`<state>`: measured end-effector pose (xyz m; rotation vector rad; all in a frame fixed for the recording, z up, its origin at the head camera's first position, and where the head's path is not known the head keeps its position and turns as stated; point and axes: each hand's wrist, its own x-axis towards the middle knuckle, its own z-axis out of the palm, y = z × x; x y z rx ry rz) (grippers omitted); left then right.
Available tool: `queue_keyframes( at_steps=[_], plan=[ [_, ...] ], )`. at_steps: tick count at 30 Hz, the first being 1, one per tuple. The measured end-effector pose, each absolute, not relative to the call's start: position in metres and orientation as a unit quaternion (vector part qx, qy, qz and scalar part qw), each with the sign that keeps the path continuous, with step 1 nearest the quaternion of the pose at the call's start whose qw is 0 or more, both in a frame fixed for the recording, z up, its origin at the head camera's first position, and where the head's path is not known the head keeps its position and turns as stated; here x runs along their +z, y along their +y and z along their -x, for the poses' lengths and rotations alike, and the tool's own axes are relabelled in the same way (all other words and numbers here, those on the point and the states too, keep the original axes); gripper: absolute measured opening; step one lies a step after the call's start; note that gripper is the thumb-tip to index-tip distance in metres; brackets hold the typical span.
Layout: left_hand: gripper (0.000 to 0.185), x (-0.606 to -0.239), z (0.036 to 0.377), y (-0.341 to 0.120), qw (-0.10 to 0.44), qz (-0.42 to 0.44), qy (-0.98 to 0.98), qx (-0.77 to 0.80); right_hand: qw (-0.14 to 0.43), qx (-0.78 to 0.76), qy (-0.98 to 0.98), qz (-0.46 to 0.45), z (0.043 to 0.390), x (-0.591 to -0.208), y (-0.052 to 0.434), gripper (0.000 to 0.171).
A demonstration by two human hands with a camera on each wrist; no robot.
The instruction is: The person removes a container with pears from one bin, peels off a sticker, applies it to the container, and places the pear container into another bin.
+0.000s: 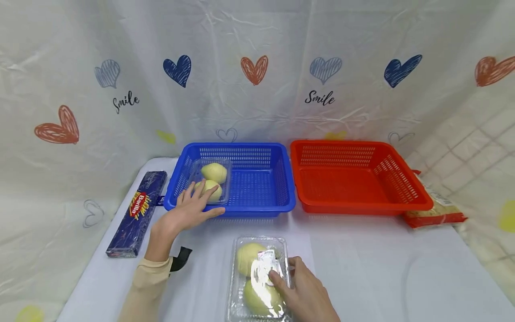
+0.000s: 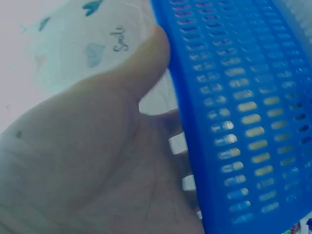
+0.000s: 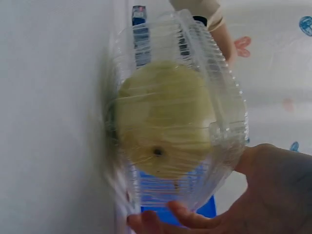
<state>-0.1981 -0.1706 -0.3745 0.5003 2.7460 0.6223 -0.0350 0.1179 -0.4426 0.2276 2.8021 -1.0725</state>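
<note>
My right hand grips a clear plastic clamshell box at its right side, thumb on the lid. Inside are two round, pale yellow-green fruits, with a label on the lid; in the right wrist view one fruit shows a dark spot. My left hand reaches over the front rim of the blue basket, fingers spread and fairly straight above a second clear box of two similar fruits. In the left wrist view the rim partly hides those fingers; whether they touch the box I cannot tell.
A red basket stands right of the blue one. A blue Barilla pasta box lies at the left. Beside and partly behind the red basket lies a red-edged bag. A heart-printed sheet hangs behind.
</note>
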Motion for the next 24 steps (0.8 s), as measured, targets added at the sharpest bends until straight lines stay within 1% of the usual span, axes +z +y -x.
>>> queue_keyframes(
  at_steps=[3,6,9,12,17,21,23,24],
  plan=[
    [0.081,-0.377,0.199,-0.175,0.171,-0.158,0.951,0.205,0.088,-0.392,0.913,-0.077,0.038,-0.446,0.118,0.052],
    [0.081,-0.377,0.200,-0.177,0.175,-0.158,0.951,0.201,0.097,-0.418,0.900,-0.081,0.042,-0.444,0.123,0.050],
    [0.080,-0.377,0.201,-0.179,0.173,-0.158,0.952,0.199,0.086,-0.438,0.891,-0.082,0.049,-0.437,0.134,0.048],
    [0.080,-0.377,0.201,-0.179,0.173,-0.156,0.953,0.195,0.061,-0.479,0.872,-0.079,0.056,-0.423,0.154,0.043],
    [0.082,-0.376,0.200,-0.179,0.174,-0.157,0.953,0.195,-0.003,-0.532,0.845,-0.054,0.073,-0.386,0.203,0.032],
    [0.082,-0.378,0.200,-0.180,0.176,-0.154,0.952,0.197,-0.050,-0.496,0.866,-0.036,0.100,-0.358,0.256,0.026],
    [0.082,-0.378,0.199,-0.179,0.178,-0.154,0.952,0.198,-0.066,-0.484,0.872,-0.038,0.117,-0.349,0.285,0.022],
    [0.082,-0.378,0.200,-0.179,0.178,-0.154,0.951,0.199,-0.064,-0.480,0.874,-0.044,0.126,-0.344,0.299,0.022]
  ],
)
